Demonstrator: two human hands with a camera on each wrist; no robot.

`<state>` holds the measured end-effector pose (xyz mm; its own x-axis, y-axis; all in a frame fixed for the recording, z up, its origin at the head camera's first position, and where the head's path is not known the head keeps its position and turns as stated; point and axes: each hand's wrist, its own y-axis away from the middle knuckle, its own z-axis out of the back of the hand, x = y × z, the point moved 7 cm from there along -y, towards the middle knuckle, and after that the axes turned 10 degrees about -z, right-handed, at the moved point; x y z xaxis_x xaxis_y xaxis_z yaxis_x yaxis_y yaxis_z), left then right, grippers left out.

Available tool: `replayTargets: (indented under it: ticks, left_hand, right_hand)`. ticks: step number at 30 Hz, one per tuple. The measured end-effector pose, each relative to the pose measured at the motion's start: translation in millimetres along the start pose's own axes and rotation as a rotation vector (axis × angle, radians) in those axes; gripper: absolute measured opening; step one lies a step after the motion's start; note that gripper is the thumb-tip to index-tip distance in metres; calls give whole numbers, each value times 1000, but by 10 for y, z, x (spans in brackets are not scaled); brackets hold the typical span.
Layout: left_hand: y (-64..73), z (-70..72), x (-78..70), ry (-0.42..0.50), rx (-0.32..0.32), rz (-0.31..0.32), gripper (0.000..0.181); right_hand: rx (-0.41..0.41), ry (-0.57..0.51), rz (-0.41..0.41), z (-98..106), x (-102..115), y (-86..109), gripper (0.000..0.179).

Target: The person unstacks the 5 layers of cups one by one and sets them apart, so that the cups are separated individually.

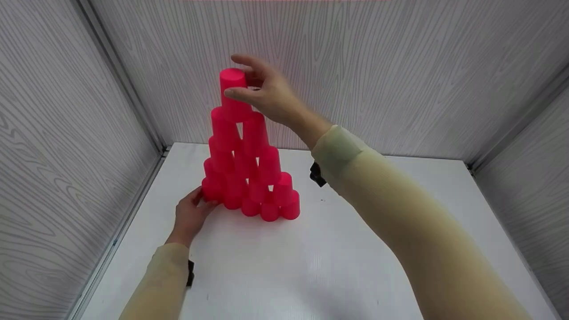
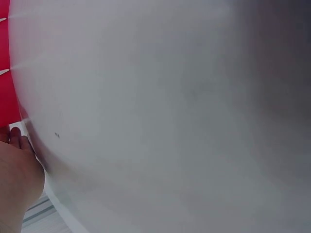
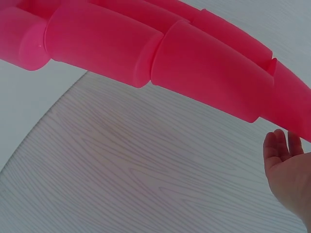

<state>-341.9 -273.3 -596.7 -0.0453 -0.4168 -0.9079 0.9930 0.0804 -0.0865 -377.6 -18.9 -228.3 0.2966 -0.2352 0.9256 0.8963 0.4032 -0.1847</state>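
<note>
A tower of red-pink plastic cups [image 1: 234,164] stands on the white table, each cup upside down and the rows narrowing upward. One single cup [image 1: 232,79] forms the peak, resting across two cups below. My right hand [image 1: 271,91] is at this top cup, thumb lying across its front and index finger raised off it; in the right wrist view the other fingers [image 3: 282,145] are right at the cup's edge. Low at the tower's left end, my left hand [image 1: 193,215] touches the bottom corner cup [image 1: 211,191], thumb in front and fingers along its left side.
The white table [image 1: 266,275] is walled by wood-grain panels at the back [image 1: 378,80], the left [image 1: 53,155] and the right [image 1: 542,146]. The tower stands left of centre, near the back panel. My right forearm [image 1: 400,222] reaches across the table's right half.
</note>
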Motion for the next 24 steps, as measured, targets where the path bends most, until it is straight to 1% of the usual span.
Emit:
replayTargets:
  ticks: [3, 6, 10, 12, 15, 19, 21, 24]
  left_hand:
    - [-30, -32, -17, 0, 5, -25, 81]
    - [-53, -67, -15, 8, 10, -25, 79]
    - [-78, -99, -8, 10, 26, -11, 79]
    - [-84, -107, -7, 14, 35, -4, 79]
    - [-91, -105, -4, 16, 44, 5, 78]
    - [-83, -83, -4, 8, 53, 4, 78]
    - [-59, -47, 0, 1, 51, 0, 79]
    - [-13, 19, 16, -15, 44, 1, 81]
  right_hand:
    - [-5, -16, -14, 12, -40, 10, 74]
    - [-13, -35, -18, 29, -47, 23, 72]
    - [-39, -54, 20, 107, 9, 57, 71]
    - [-59, -54, 57, 183, 54, 90, 70]
    - [-88, -47, 99, 351, 108, 157, 72]
    - [-133, -20, 140, 666, 120, 274, 72]
    - [-152, -6, 146, 843, 84, 329, 71]
    - [-185, 14, 125, 1129, -48, 428, 67]
